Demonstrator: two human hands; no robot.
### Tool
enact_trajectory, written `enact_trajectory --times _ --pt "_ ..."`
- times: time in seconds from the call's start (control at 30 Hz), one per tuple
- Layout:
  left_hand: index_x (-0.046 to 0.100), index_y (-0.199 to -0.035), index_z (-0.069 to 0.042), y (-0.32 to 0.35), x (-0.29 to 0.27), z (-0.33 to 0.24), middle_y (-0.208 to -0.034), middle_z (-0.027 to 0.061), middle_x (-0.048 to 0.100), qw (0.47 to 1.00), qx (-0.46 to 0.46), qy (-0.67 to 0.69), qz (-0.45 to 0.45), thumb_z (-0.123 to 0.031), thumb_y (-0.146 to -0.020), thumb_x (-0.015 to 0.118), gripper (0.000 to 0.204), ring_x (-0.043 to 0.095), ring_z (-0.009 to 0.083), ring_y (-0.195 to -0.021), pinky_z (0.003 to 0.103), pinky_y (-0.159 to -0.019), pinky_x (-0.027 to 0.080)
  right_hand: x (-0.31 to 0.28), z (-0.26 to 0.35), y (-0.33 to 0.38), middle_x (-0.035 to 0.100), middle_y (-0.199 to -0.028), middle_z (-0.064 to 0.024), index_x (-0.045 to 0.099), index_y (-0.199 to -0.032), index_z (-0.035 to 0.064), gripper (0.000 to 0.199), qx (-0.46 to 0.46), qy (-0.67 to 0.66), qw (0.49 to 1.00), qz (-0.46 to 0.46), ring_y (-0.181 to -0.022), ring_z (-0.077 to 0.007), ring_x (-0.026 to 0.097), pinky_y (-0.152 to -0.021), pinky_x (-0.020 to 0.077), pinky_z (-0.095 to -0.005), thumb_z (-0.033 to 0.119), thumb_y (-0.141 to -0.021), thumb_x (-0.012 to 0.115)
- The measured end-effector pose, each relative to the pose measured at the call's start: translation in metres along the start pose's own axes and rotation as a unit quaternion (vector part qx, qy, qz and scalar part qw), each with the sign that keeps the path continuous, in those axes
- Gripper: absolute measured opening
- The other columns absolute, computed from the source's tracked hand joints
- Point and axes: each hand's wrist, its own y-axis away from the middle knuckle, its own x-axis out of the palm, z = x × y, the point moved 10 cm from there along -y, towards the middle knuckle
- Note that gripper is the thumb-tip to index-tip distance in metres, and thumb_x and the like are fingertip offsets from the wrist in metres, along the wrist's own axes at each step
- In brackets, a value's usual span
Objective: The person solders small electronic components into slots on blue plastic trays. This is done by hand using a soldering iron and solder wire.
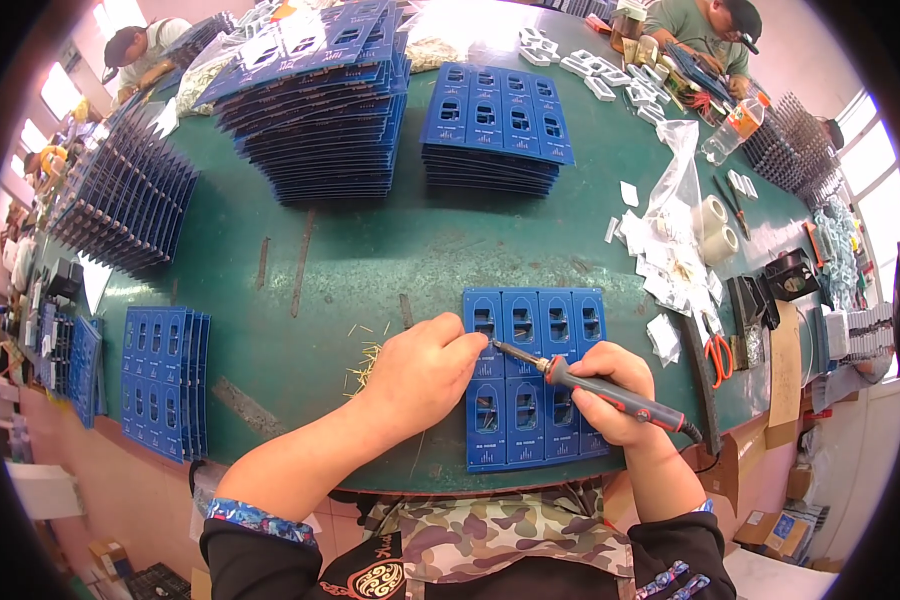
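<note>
A blue circuit board panel with rows of rounded cutouts lies flat near the table's front edge. In my right hand is a soldering iron, gripped like a pen, its tip pointing left at the panel's upper left part. My left hand is closed in a pinch at the panel's left edge, close to the iron's tip. Whatever its fingertips hold is too small or hidden to make out. Thin yellow pins lie loose on the table just left of my left hand.
Tall stacks of blue panels and a shorter stack stand at the back. More panels stand at left. On the right lie orange-handled scissors, tape rolls, white pieces and a plastic bottle. Two people work across the table.
</note>
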Motion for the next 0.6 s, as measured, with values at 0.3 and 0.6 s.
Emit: enact_trajectory --times 0.3,0.6 --pt "0.067 -0.096 -0.004 0.000 -0.019 0.000 -0.082 0.0095 0.059 0.999 -0.017 0.028 -0.038 -0.006 -0.083 0.068 0.014 0.062 0.0292 -0.072 0.039 -0.062 0.051 -0.015 -0.013 0.011 0.059 -0.087 -0.0113 0.060 -0.101 -0.0014 0.024 0.034 -0.056 0.996 -0.059 -0.073 -0.0171 0.057 -0.069 0.0475 -0.0294 0.012 -0.082 0.066" --pt "0.065 -0.095 -0.005 0.000 -0.017 0.001 -0.083 0.0094 0.059 0.999 -0.018 0.037 -0.032 -0.007 -0.083 0.067 0.012 0.063 0.0308 -0.075 0.041 -0.064 0.052 -0.012 0.001 0.002 0.062 -0.076 -0.0101 0.064 -0.094 -0.0003 0.019 -0.009 -0.026 0.999 -0.047 -0.064 -0.0181 0.057 -0.059 0.0445 -0.0297 0.005 -0.076 0.068"
